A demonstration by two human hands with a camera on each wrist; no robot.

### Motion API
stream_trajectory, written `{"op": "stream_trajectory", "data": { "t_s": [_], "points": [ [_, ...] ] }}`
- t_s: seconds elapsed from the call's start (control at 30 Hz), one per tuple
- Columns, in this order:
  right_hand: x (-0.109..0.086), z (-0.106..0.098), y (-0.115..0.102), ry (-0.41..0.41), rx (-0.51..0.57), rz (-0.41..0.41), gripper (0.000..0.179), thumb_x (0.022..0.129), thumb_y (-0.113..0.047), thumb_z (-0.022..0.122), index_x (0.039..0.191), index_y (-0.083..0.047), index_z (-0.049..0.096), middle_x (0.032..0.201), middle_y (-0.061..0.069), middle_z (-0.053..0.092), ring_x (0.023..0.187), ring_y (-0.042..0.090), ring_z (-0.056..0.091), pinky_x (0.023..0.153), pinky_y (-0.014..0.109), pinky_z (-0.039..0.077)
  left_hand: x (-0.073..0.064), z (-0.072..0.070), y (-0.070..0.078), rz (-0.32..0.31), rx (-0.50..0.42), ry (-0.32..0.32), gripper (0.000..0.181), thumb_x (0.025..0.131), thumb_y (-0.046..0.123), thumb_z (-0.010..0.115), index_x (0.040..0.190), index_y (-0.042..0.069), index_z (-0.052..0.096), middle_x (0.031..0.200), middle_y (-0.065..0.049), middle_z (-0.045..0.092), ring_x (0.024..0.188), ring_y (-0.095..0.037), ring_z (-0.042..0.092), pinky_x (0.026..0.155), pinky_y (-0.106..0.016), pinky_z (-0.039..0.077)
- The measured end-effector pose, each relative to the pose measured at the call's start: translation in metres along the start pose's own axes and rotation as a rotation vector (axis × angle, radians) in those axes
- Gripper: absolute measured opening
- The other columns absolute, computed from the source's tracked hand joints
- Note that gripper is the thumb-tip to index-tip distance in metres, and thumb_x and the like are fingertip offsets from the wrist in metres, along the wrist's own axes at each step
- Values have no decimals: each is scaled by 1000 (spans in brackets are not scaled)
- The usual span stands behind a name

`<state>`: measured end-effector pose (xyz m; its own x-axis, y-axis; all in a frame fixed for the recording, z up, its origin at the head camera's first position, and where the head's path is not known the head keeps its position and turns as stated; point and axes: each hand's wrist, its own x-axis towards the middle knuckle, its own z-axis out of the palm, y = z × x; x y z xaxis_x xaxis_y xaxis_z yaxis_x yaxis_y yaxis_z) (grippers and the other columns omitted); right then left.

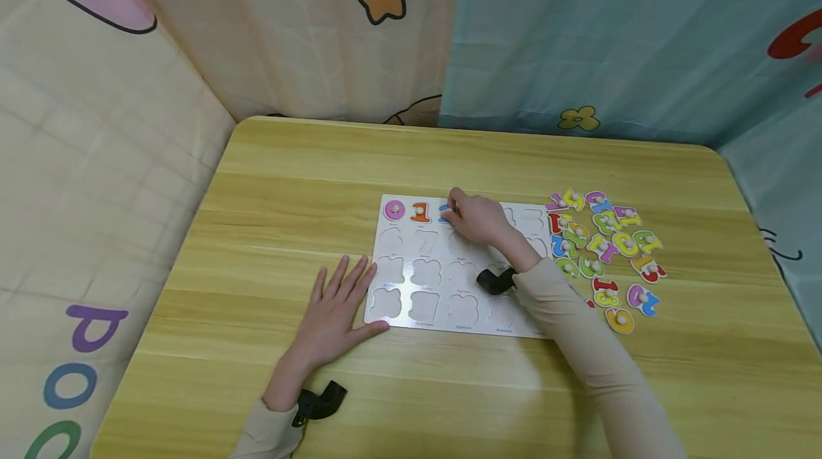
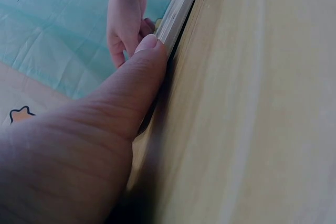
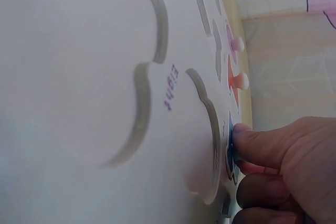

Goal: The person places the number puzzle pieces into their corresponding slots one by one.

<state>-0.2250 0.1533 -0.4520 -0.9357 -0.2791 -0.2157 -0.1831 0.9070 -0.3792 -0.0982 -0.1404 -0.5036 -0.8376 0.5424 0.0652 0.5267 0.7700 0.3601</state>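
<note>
A white number puzzle board with shaped recesses lies on the table. At its top left sit a pink 0 piece and an orange 1 piece, each with a knob. Beside them, my right hand pinches a blue number piece, probably a 2, at the third place of the top row. In the right wrist view, thumb and curled fingers meet at this blue piece. My left hand rests spread on the table, its thumb touching the board's lower left corner. The right forearm hides part of the board.
Many loose colourful number pieces lie spread to the right of the board, some at its edge. The wooden table is backed by printed curtains. Each wrist carries a black camera mount.
</note>
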Motion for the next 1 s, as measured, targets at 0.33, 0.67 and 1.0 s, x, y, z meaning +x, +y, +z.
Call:
{"op": "stream_trajectory", "data": {
  "t_s": [0.33,0.67,1.0],
  "points": [
    [-3,2,0,-3,21,37,28,97,-34,54,106,-8,49,58,3,44,48,18,39,45,29,25,2,1,-4,9,-1,-5,93,84,68,51,153,15,20,158,-4,14,143,-29,-1,111,-52,-7],
    [-20,-1,7,9,50,68,37,95,-39,55,117,-10,50,59,2,47,48,18,41,44,30,27,3,1,-6,22,-9,9,92,84,67,52,152,13,22,157,-6,16,143,-30,2,111,-53,-5],
    [-73,-28,48,126,107,150,35,95,-36,58,114,-7,54,66,5,50,51,20,44,44,30,31,1,1,-7,26,-2,15,92,84,67,53,152,13,23,157,-6,16,143,-31,2,110,-54,-4]
  ]
}}
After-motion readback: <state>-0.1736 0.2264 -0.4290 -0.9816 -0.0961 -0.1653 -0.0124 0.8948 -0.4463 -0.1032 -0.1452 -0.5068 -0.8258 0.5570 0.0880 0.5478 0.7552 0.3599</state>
